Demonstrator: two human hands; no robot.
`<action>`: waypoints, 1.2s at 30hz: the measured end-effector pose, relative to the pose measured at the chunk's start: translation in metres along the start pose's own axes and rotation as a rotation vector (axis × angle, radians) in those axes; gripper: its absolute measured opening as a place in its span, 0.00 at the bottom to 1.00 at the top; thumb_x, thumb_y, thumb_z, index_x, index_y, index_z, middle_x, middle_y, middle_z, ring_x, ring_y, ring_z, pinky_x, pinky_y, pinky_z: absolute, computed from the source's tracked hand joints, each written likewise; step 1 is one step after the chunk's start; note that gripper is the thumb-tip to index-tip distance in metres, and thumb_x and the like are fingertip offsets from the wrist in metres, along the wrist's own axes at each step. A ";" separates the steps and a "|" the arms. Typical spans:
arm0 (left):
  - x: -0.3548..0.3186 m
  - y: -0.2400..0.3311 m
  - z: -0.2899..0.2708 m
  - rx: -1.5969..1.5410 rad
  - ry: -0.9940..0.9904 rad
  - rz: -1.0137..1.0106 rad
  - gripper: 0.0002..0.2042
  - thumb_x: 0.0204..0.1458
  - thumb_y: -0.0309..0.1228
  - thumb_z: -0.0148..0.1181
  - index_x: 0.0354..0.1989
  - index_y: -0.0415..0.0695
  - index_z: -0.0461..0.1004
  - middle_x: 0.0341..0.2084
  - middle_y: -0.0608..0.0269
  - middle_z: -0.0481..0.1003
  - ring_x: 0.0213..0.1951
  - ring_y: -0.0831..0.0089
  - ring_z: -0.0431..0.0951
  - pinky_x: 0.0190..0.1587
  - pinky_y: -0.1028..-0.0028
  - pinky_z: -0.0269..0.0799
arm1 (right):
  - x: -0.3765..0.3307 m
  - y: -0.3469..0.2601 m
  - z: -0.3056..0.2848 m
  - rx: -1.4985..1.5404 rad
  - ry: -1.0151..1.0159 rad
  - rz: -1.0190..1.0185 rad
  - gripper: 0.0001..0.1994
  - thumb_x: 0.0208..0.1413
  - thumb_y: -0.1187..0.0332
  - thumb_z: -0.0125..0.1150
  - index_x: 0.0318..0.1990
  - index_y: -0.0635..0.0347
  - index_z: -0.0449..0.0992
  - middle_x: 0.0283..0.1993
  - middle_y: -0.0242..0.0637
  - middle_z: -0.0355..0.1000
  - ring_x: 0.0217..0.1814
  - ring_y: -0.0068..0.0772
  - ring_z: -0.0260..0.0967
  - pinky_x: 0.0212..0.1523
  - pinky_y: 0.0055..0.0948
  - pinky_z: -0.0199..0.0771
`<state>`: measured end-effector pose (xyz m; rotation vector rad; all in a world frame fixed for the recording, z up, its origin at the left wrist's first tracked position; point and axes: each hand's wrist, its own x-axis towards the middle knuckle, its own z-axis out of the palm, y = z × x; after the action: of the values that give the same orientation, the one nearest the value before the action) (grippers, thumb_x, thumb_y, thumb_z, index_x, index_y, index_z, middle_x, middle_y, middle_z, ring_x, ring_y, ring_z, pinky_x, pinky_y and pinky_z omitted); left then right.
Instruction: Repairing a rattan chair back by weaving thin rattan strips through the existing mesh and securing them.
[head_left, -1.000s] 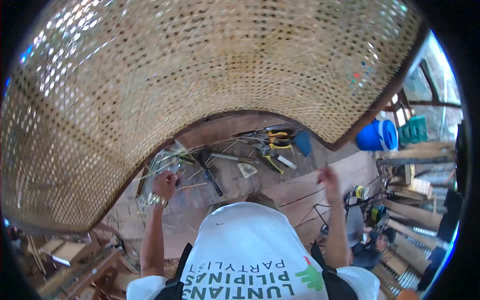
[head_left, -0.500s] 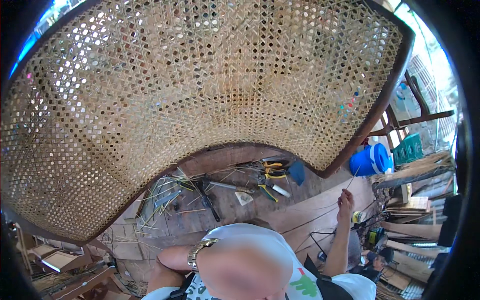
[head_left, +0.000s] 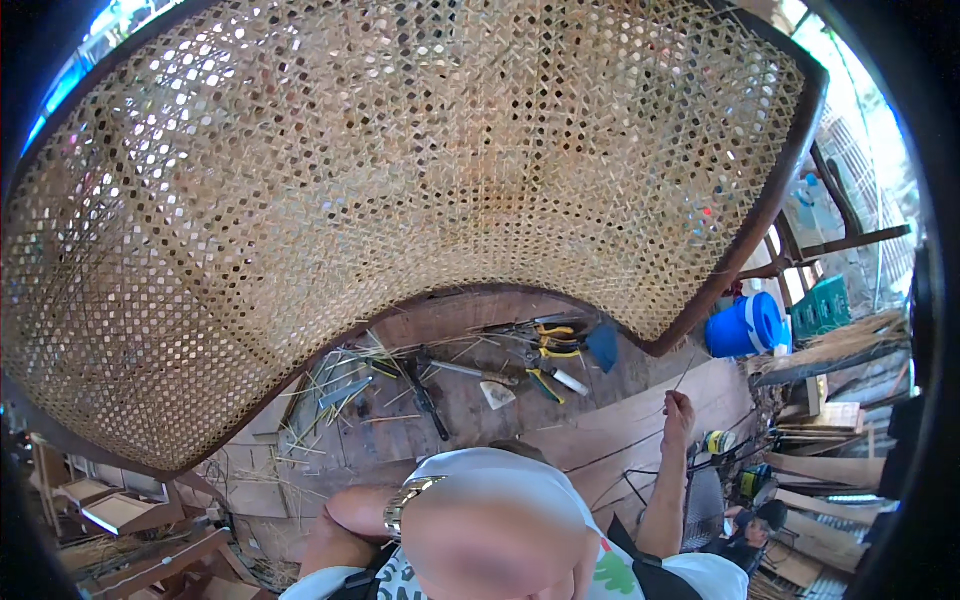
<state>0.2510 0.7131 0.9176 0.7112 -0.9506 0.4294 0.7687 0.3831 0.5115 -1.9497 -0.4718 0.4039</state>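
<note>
A large woven cane panel point(head_left: 480, 130) in a curved dark wooden frame point(head_left: 752, 235) spans the upper view. Out to the right, below the frame's lower right corner, is my right hand point(head_left: 679, 415), its fingers pinched on a thin strand point(head_left: 683, 380), apparently cane, that runs up toward the panel. My left forearm point(head_left: 355, 512) is bent across my body, with a metal watch point(head_left: 408, 503) at the wrist. The left hand itself is hidden behind my head, so its fingers do not show.
Yellow-handled pliers point(head_left: 558, 346), a white stone-like piece point(head_left: 497, 395), a dark clamp-like tool point(head_left: 427, 400) and cane scraps point(head_left: 325, 400) lie on wooden boards. A blue bucket point(head_left: 730, 332) and a green crate point(head_left: 822, 308) stand right. Another person point(head_left: 745, 535) is low right.
My right hand has moved a little left and down, keeping the strand pinched. The view has shifted slightly. My left forearm stays bent across my body.
</note>
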 end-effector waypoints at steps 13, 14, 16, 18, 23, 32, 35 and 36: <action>-0.019 0.000 0.067 0.075 0.366 -0.037 0.13 0.79 0.34 0.69 0.50 0.33 0.85 0.42 0.45 0.87 0.37 0.58 0.85 0.37 0.56 0.76 | -0.075 -0.086 0.034 -0.084 -0.106 -0.252 0.12 0.81 0.62 0.75 0.62 0.59 0.90 0.50 0.30 0.85 0.52 0.26 0.79 0.55 0.31 0.79; -0.016 0.005 0.060 0.117 0.433 -0.067 0.13 0.80 0.34 0.68 0.49 0.34 0.84 0.41 0.45 0.87 0.36 0.58 0.85 0.36 0.55 0.75 | -0.069 -0.091 0.040 -0.096 -0.109 -0.264 0.12 0.81 0.62 0.75 0.62 0.59 0.90 0.50 0.30 0.86 0.52 0.26 0.79 0.56 0.32 0.79; -0.007 0.007 0.065 0.143 0.462 -0.035 0.13 0.80 0.35 0.68 0.48 0.34 0.84 0.41 0.45 0.87 0.35 0.58 0.84 0.36 0.55 0.75 | -0.071 -0.107 0.047 -0.128 -0.143 -0.269 0.12 0.81 0.62 0.75 0.62 0.59 0.90 0.51 0.31 0.86 0.53 0.27 0.80 0.56 0.32 0.80; -0.016 0.004 0.080 0.205 0.504 0.029 0.16 0.81 0.39 0.69 0.49 0.36 0.83 0.41 0.45 0.88 0.35 0.56 0.85 0.38 0.55 0.78 | -0.069 -0.121 0.059 -0.144 -0.198 -0.293 0.12 0.82 0.62 0.75 0.62 0.59 0.90 0.51 0.31 0.86 0.53 0.27 0.81 0.57 0.32 0.80; -0.029 0.022 0.062 0.300 0.358 -0.062 0.19 0.82 0.43 0.70 0.52 0.35 0.84 0.42 0.48 0.88 0.38 0.54 0.86 0.43 0.59 0.82 | -0.086 -0.143 0.086 -0.158 -0.294 -0.379 0.12 0.82 0.62 0.74 0.62 0.60 0.90 0.52 0.33 0.87 0.54 0.29 0.82 0.58 0.34 0.81; -0.497 -0.044 -0.005 2.176 0.851 -1.262 0.16 0.78 0.43 0.69 0.61 0.45 0.88 0.62 0.46 0.90 0.65 0.43 0.89 0.63 0.44 0.85 | 0.013 -0.212 -0.006 -0.130 -0.233 -0.657 0.13 0.83 0.62 0.74 0.62 0.60 0.90 0.54 0.35 0.89 0.57 0.32 0.84 0.61 0.35 0.83; -0.582 -0.037 0.051 2.327 1.082 -1.304 0.31 0.68 0.38 0.75 0.78 0.41 0.79 0.75 0.43 0.81 0.71 0.34 0.82 0.73 0.38 0.81 | 0.061 -0.342 -0.047 -0.172 -0.031 -0.790 0.13 0.83 0.62 0.74 0.62 0.61 0.90 0.55 0.36 0.89 0.58 0.33 0.85 0.62 0.36 0.84; -0.582 -0.036 0.058 2.195 1.463 -1.471 0.34 0.68 0.38 0.77 0.80 0.40 0.77 0.81 0.42 0.77 0.77 0.31 0.79 0.78 0.37 0.78 | 0.074 -0.399 -0.059 -0.187 0.036 -0.838 0.13 0.83 0.62 0.73 0.62 0.61 0.90 0.55 0.37 0.89 0.58 0.33 0.86 0.62 0.36 0.84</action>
<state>-0.0655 0.6302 0.4320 2.1174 1.9593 0.3005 0.8037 0.5254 0.8946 -1.7378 -1.2631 -0.2217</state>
